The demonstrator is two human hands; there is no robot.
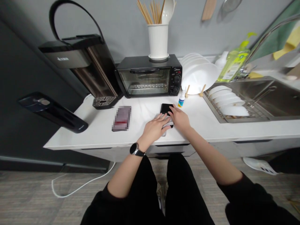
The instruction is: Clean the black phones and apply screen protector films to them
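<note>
On the counter's front part lies a black smartphone (166, 108), partly covered by both hands. My left hand (152, 129), with a black watch at its wrist, presses a folded white cloth (167, 123) onto the phone's lower half. The cloth shows between its fingers and thumb. Coming in from the right, my right hand (180, 119) holds the phone by its right side, fingertips on the upper edge. Just beyond that hand stands a small white bottle (181, 100) with a blue and yellow label.
A pixelated flat item (122, 118) lies left of my hands. Behind are a black toaster oven (147, 79) and a tall dispenser (93, 68). A dark bottle (53, 112) appears left. Plates (199, 76) and a sink (276, 115) are on the right.
</note>
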